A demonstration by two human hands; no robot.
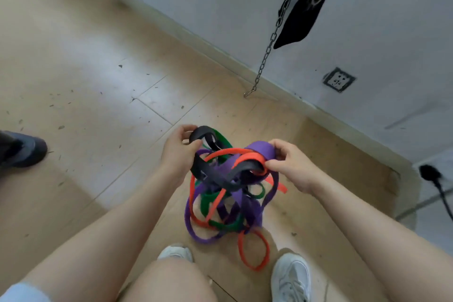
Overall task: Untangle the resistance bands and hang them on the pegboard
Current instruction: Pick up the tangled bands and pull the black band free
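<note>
A tangled bundle of resistance bands (228, 193) hangs between my hands above the floor, with purple, orange, green and black loops knotted together. My left hand (177, 152) grips a black band (202, 133) at the top left of the bundle. My right hand (291, 167) pinches the purple band (262, 151) and orange band (250, 158) at the top right. An orange loop (255, 250) dangles lowest, near my shoes. No pegboard is in view.
A metal chain (272, 39) and a black strap (306, 5) hang against the grey wall ahead. A wall socket (339, 79) sits low on the wall. Another person's dark shoe (23, 149) stands at the left. My white shoes (290, 277) are on the wooden floor.
</note>
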